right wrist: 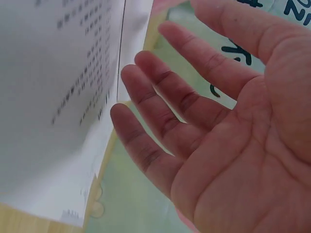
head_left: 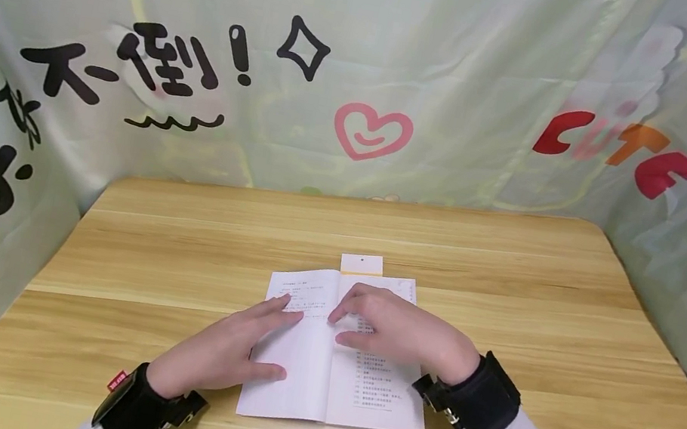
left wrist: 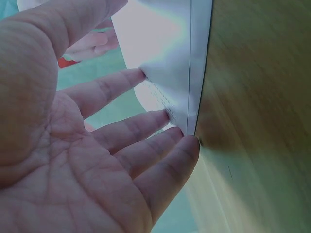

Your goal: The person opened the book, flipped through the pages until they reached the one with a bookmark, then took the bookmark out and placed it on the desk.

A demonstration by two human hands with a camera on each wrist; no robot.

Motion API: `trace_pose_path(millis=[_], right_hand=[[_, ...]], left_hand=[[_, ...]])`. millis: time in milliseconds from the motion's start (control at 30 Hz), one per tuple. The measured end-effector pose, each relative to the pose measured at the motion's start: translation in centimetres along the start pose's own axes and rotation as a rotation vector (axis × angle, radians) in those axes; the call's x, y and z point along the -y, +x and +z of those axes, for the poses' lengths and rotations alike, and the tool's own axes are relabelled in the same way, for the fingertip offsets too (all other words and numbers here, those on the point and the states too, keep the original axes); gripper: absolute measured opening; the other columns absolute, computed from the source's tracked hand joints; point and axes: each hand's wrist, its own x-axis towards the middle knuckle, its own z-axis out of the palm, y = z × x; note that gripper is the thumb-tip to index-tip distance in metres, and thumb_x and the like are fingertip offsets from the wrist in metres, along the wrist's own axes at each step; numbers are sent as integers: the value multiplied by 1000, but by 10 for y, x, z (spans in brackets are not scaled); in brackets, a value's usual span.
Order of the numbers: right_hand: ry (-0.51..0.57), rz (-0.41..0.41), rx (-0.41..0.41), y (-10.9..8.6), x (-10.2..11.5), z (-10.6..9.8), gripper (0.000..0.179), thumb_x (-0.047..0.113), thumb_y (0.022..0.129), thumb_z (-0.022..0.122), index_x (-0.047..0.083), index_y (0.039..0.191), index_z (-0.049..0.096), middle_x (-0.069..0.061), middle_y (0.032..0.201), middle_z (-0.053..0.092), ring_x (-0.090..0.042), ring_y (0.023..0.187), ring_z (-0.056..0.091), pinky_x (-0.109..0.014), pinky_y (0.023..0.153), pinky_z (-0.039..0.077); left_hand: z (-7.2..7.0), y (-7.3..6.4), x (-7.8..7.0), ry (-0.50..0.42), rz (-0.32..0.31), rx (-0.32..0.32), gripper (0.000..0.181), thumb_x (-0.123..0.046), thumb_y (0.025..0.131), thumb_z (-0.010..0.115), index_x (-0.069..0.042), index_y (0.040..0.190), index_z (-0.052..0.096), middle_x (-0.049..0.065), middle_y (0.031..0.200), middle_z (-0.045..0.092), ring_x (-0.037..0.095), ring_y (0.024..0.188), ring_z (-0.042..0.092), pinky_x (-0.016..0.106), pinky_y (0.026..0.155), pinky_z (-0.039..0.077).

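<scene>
An open book (head_left: 289,406) lies on the table, with a few printed lines on its left page and a longer printed list on the right one. A white card (head_left: 361,264) with an orange stripe juts out past its top edge. My left hand (head_left: 220,352) rests on the left page with fingers spread; in the left wrist view its fingertips (left wrist: 189,143) meet the paper near the book's edge. Over the upper right page, close to the centre fold, is my right hand (head_left: 409,331), its fingers lightly bent. The right wrist view shows nothing held in that palm (right wrist: 228,170).
The wooden table (head_left: 175,231) extends around the book on all sides. Behind it and at both sides hangs a pale green cloth (head_left: 478,77) printed with black characters, a pink heart (head_left: 375,111) and coloured letters. Each wrist wears a black strap (head_left: 485,404).
</scene>
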Motion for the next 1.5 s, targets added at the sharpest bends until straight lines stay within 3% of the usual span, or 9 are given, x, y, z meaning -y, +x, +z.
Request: trace_pose_path(millis=[400,633,867,967,1167,1500], right_hand=[[-23,107,-9,-3,-10,-13,31,21,102,75,5,129,76,-8,130,71,-25,119,66,-43,106,55],[-41,168,-17,-8,-17,-20,34,21,101,75,4,131,75,-11,132,68,-23,104,61,-37,93,53],[-70,237,-33,-10,-27,-25,38,23,102,75,2,134,73,-17,142,66,-30,128,64,-48,112,54],[-83,253,-41,-11,-30,-27,38,23,102,74,2,134,73,-19,143,65,-33,131,63,-51,113,53],[-100,294,-56,-12,-37,-29,40,23,103,74,2,136,71,-20,143,64,-32,125,63,-49,109,55],[-116,345,-85,-10,-49,-30,45,24,101,76,2,140,69,-22,138,63,-28,107,61,-40,91,54]], left_hand=[[2,2,0,-11,-30,22,75,-33,95,84,-14,159,53,22,171,40,43,156,43,62,122,43],[1,2,-1,-5,-19,27,75,-33,95,84,-13,160,52,22,170,40,44,155,44,63,122,43],[1,3,-1,2,-17,28,76,-33,95,84,-12,160,51,22,171,39,44,155,44,62,122,43],[1,2,-2,3,-20,29,76,-32,95,84,-12,160,51,22,171,39,44,155,44,62,122,43],[1,2,-1,3,-23,36,76,-32,95,83,-13,161,51,21,172,38,43,156,43,61,122,44],[1,2,1,6,-19,37,76,-33,95,83,-13,161,50,20,172,38,42,156,43,61,122,44]])
